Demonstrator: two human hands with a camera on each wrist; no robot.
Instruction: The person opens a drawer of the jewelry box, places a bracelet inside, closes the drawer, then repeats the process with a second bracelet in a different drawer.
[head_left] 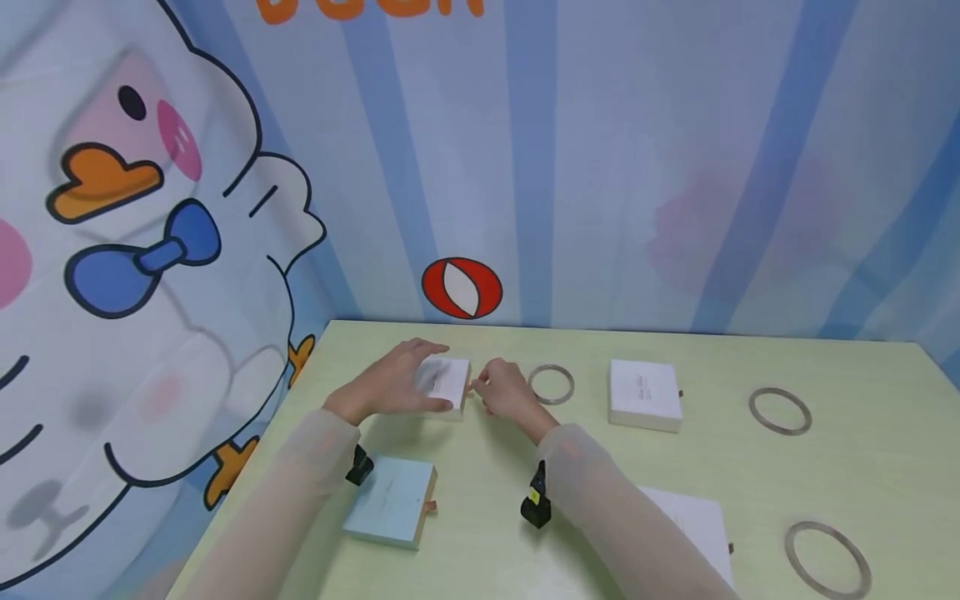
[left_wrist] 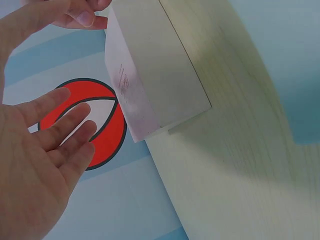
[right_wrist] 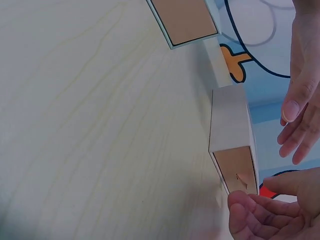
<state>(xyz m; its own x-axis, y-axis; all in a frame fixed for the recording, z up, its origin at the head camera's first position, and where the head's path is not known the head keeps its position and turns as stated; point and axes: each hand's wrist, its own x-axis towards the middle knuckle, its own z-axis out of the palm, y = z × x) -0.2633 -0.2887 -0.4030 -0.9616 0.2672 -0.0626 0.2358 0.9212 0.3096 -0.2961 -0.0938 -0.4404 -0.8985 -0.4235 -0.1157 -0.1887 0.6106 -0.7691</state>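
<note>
A small white drawer-style box [head_left: 448, 381] with a brown end and a little tab [right_wrist: 242, 181] lies at the table's back left. My left hand [head_left: 393, 379] spans over it with the fingers spread and the thumb near its front side. In the left wrist view the fingers [left_wrist: 70, 132] stand apart from the box [left_wrist: 172, 65]. Beside the tabbed end is my right hand [head_left: 508, 390], fingers bent. In the right wrist view its thumb and forefinger are apart near the tab, which shows outside their grasp.
A light blue tabbed box [head_left: 393, 500] lies in front of the left hand. Two more white boxes [head_left: 645, 393] [head_left: 693, 529] stand to the right. Grey rings lie by the right hand [head_left: 551, 384] and farther right [head_left: 780, 411] [head_left: 828, 560]. A printed cloth wall [head_left: 615, 167] backs the table [head_left: 847, 375].
</note>
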